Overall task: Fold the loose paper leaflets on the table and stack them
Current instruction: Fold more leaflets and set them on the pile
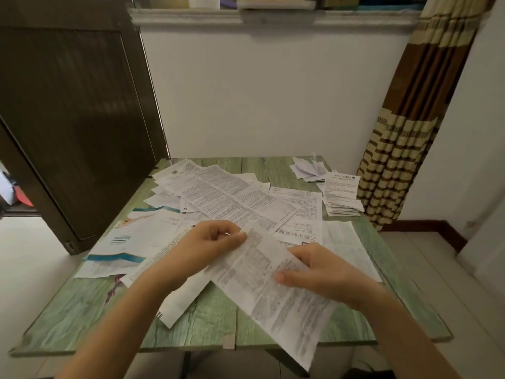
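Both our hands pinched the long printed leaflet (273,291), left hand (216,242) at its far end, right hand (314,269) on its side edge, while its near end overhung the table (82,324), so we feared a skewed crease or a slip; its print was too blurred to read.

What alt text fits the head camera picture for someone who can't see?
Two hands hold a long printed leaflet over a green table: left hand pinching its far end, right hand gripping its edge. Loose leaflets lie behind; a folded stack sits far right.
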{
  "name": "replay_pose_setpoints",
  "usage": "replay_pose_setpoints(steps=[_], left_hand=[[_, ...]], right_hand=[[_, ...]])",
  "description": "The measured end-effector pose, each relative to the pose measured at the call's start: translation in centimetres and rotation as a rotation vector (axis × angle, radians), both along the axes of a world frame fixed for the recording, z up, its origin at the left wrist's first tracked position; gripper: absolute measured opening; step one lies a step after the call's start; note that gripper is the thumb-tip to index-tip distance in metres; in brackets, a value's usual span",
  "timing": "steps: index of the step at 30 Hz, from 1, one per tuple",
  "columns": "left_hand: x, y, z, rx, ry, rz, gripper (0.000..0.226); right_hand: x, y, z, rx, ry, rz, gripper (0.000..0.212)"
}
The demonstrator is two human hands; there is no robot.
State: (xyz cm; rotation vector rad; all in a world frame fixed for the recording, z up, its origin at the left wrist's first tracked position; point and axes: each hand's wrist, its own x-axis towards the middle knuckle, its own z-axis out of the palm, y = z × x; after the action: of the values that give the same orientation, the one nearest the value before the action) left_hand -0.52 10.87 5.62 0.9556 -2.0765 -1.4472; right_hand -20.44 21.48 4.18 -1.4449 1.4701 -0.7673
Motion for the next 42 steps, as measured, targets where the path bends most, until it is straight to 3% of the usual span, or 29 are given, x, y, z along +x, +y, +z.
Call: replay_pose_setpoints(steps=[3,5,10,16,23,26,28,30,33,37,40,42], left_hand=[[0.8,0.4,-0.6,0.251,0.241,0.148,0.042],[0.4,1.6,-1.4,0.286,0.216,0.083,0.049],[-1.5,4.0,-2.4,0.238,0.185,0.048,0.025],[-1.3,3.9,-2.6,0.21,0.176,0.113,0.03],[-0.5,3.9,-2.4,0.248,0.184,0.106,0.019],[-0.4,4.0,-2.2,0.146,0.194,0.179,0.021],[-0.3,4.1,-2.0,0.137,0.23,0.21,0.032],[-0.3,4.2,-2.1,0.201,0.277,0.218,0.035],[-0.4,4.3,-2.1,0.384,0.349,0.249,0.019],[-0.6,4.7,-1.6,0.618,0.452,0.183,0.035],[-1.1,5.4,-2.3,0.437,0.297,0.218,0.021],[-1.2,5.4,-2.9,0.319,0.286,0.285,0.016]], right_hand=[[-0.1,0.3,-0.4,-0.129,-0.146,-0.24,0.015],[0.4,0.1,-0.4,-0.19,-0.253,-0.323,0.021],[1.9,-0.1,-0.9,-0.24,-0.367,-0.447,0.021],[1.6,0.7,-1.3,-0.092,-0.493,-0.411,0.02],[1.3,0.8,-1.9,-0.016,-0.593,-0.39,0.027],[1.5,1.0,-1.6,-0.065,-0.534,-0.335,0.012],[1.7,1.1,-1.5,-0.09,-0.519,-0.337,0.033],[1.8,1.2,-1.4,-0.13,-0.506,-0.332,0.047],[2.2,1.3,-1.4,-0.255,-0.439,-0.339,0.049],[2.2,1.2,-2.0,-0.425,-0.323,-0.313,0.05],[2.8,1.1,-2.4,-0.483,-0.207,-0.282,0.045],[3.1,1.2,-2.5,-0.413,-0.238,-0.28,0.042]])
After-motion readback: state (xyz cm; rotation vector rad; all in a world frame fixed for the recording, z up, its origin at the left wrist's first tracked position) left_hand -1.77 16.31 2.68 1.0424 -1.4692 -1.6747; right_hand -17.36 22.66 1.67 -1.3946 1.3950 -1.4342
